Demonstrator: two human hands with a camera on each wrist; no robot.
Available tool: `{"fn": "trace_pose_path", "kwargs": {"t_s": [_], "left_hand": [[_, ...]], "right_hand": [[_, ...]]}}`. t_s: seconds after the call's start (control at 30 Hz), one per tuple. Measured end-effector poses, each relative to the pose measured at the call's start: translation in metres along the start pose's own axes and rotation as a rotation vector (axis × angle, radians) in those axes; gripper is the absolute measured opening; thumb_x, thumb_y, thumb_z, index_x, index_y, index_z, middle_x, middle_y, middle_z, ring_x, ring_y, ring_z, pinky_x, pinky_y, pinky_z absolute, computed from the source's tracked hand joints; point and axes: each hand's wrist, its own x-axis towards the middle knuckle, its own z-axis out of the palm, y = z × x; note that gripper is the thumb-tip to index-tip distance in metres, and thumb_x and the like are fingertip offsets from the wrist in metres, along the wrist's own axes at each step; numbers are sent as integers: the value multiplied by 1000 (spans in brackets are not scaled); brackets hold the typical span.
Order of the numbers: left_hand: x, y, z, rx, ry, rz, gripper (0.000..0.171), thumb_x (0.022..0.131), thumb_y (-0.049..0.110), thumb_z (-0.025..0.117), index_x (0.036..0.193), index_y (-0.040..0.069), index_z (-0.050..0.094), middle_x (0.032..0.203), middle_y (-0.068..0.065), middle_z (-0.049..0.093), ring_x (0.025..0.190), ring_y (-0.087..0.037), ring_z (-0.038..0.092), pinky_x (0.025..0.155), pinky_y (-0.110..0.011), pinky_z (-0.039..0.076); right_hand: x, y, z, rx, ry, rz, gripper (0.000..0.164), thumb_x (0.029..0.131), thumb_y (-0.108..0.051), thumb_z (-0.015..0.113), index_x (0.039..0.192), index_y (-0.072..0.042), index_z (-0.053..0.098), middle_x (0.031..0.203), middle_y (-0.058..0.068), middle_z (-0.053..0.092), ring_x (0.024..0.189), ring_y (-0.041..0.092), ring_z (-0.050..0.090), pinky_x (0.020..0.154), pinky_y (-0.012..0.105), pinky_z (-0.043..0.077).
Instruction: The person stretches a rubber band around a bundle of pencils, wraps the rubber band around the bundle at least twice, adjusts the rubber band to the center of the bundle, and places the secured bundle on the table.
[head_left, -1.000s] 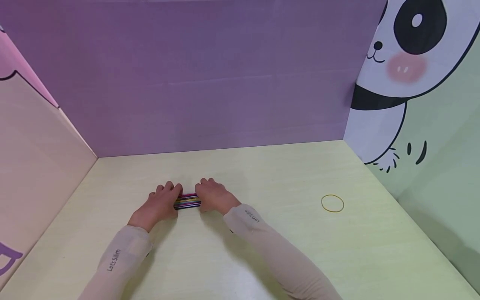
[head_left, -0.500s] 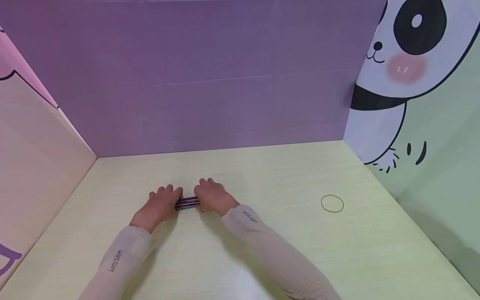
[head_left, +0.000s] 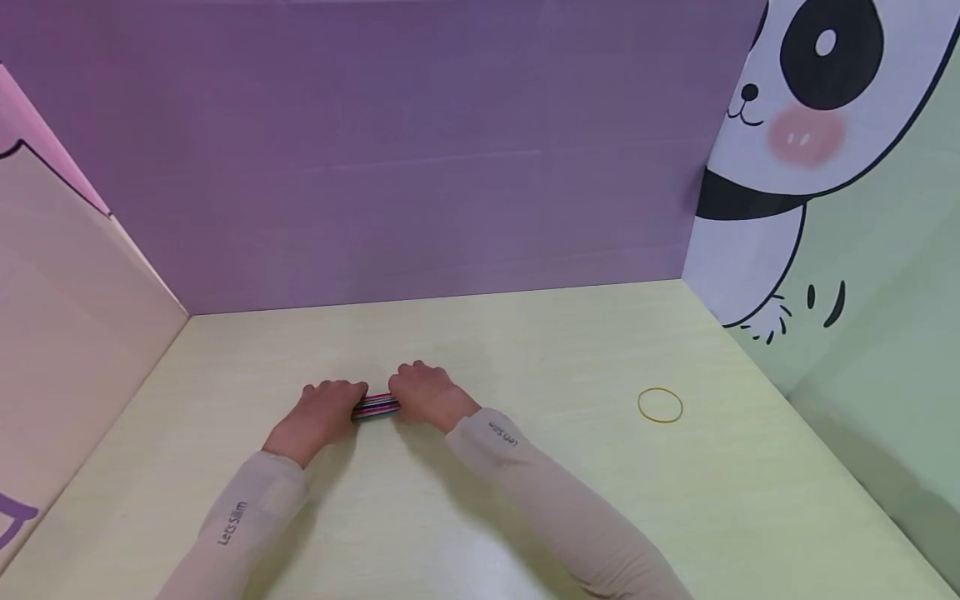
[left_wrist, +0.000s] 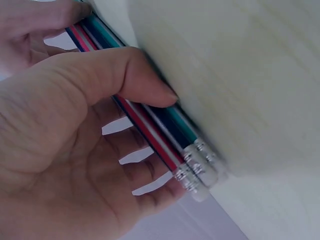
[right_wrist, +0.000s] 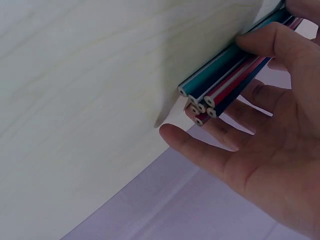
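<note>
At the table (head_left: 465, 517), the pencils (head_left: 377, 406) are pinched by the left hand (head_left: 317, 417) and the right hand (head_left: 430, 394), their ends blocked from the head view. The band (head_left: 640, 403) is seen lying well apart, rightward; the table is backed by a purple wall (head_left: 435, 167).

Glossy pencils (right_wrist: 225, 76), shiny metal ferrules (left_wrist: 193, 159), wood-grained tabletop (head_left: 525, 358), matt cloth sleeves (head_left: 251, 512)
</note>
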Motion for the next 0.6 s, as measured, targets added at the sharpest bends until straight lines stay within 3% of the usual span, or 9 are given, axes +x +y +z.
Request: {"fn": "trace_pose_path", "kwargs": {"t_s": [0.17,0.33,0.6], "left_hand": [[-1,-1,3,-9,11,21,22,78,-4,71,93,6,58,82,-9,60,77,-30,56,70,-50,48],[-4,-2,5,-47,21,24,19,80,-2,68,94,7,59,82,-8,54,74,-28,52,65,-45,48],[-3,2,6,24,78,97,22,76,-3,72,88,7,57,77,-6,55,72,-26,56,63,-44,48]], "right_hand": [[-3,-3,3,-19,-10,-10,23,91,-37,70,104,-18,68,101,-2,60,93,16,51,74,29,52],[-5,-5,8,-46,12,-14,16,94,-33,66,102,-19,69,102,-2,60,95,17,48,71,30,52],[-5,-6,12,-40,71,10,25,95,-29,65,115,-16,60,107,-1,63,99,19,52,73,33,53]]}}
